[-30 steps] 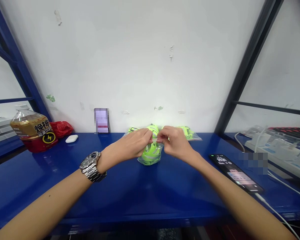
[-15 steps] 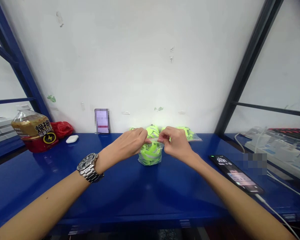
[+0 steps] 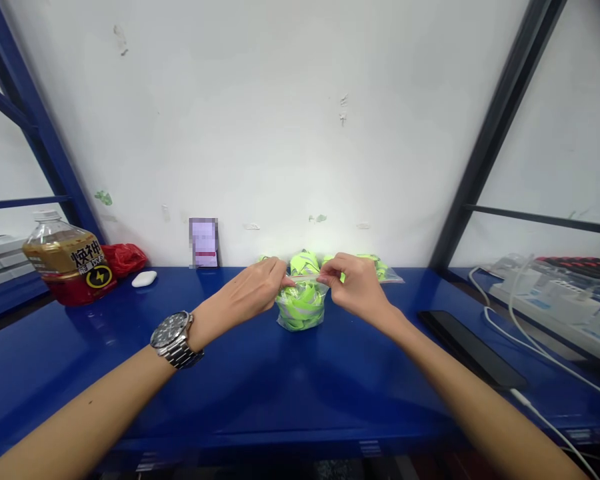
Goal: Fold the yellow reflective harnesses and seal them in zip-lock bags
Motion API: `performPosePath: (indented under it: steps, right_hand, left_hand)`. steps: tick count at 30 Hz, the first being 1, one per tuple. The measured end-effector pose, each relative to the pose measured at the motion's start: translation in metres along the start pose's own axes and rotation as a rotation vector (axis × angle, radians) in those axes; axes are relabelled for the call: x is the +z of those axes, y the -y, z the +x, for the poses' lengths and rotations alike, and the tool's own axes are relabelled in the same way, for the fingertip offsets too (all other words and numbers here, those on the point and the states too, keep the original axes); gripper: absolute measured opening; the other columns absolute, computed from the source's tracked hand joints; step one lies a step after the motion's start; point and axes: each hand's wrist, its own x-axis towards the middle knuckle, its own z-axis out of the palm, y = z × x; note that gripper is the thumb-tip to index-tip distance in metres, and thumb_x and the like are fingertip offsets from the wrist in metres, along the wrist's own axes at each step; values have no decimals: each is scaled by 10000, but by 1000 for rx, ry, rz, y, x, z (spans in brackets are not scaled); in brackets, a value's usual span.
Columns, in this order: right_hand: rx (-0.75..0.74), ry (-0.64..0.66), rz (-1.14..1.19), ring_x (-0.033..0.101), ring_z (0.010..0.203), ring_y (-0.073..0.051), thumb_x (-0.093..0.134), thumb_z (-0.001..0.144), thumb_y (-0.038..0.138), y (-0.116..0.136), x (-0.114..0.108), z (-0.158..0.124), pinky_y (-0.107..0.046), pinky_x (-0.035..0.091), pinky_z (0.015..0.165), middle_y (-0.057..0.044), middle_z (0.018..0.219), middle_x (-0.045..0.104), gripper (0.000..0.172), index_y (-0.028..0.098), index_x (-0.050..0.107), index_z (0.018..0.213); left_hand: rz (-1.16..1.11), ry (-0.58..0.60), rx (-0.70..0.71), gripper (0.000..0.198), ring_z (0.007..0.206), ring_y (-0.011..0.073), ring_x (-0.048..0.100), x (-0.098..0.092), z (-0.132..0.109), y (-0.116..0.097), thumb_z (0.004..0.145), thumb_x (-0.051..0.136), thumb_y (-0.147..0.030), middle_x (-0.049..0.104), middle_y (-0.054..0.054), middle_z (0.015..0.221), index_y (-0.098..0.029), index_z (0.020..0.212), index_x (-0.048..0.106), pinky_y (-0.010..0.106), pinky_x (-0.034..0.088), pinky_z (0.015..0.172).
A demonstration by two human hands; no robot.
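A clear zip-lock bag [image 3: 301,312] with folded neon-yellow reflective straps inside is upright on the blue table [image 3: 280,393]. My left hand [image 3: 260,283] pinches the left end of its top edge; a metal-band watch [image 3: 175,337] circles that wrist. At the right end of the same edge, my right hand [image 3: 353,283] grips between thumb and fingers. The bag's mouth is stretched straight between both hands. Behind it lie more neon-yellow bundles [image 3: 304,261], one in a clear bag [image 3: 383,268], partly hidden by my hands.
On the left stand a large drink bottle [image 3: 70,260], a red plastic bag [image 3: 125,259] and a white earbud case [image 3: 145,279]. A phone [image 3: 205,241] leans on the wall. To the right are a dark phone [image 3: 473,350] on a cable and a power strip [image 3: 565,300].
My left hand has shifted slightly left along the bag's top edge, while my right hand stays nearly in place. The screen of the phone on the right has gone dark.
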Motion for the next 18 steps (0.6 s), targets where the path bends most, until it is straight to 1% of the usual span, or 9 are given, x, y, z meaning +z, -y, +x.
performPosePath:
  steps: [3,6,11,15,18]
  right_hand:
    - [-29,21,13,547,593,-129,645,727,90,0,-2,-1,-250,379,576,-16,654,649,100,168,677,673]
    - [-65,54,44,570,655,-147,636,754,108,-2,-7,-2,-261,394,613,-22,681,665,93,176,684,714]
    - [-68,59,1,515,551,-120,596,731,65,-4,-9,-5,-245,346,548,-14,608,621,138,164,655,654]
    - [-50,30,-92,506,541,-124,556,665,20,-2,-4,-5,-242,311,524,-21,600,610,157,152,614,601]
    - [-45,22,-65,486,528,-116,561,670,36,-1,-4,-5,-238,317,527,-12,589,602,146,155,610,601]
  left_hand:
    - [-24,-8,-7,321,565,120,392,4,-3,2,1016,272,-313,501,32,708,-156,794,443,287,323,546]
    - [-63,20,-43,308,584,123,420,3,-5,4,1015,278,-320,511,36,712,-149,826,451,284,328,547]
    - [-163,81,-47,263,605,117,440,-4,-6,4,1011,301,-306,528,42,746,-153,859,452,260,331,547]
    - [-127,124,-22,288,564,119,408,-5,-5,3,1015,278,-309,506,30,710,-152,846,450,268,295,523]
    - [-101,145,-10,297,571,127,398,-8,-2,2,1014,271,-303,495,28,708,-153,840,460,272,303,532]
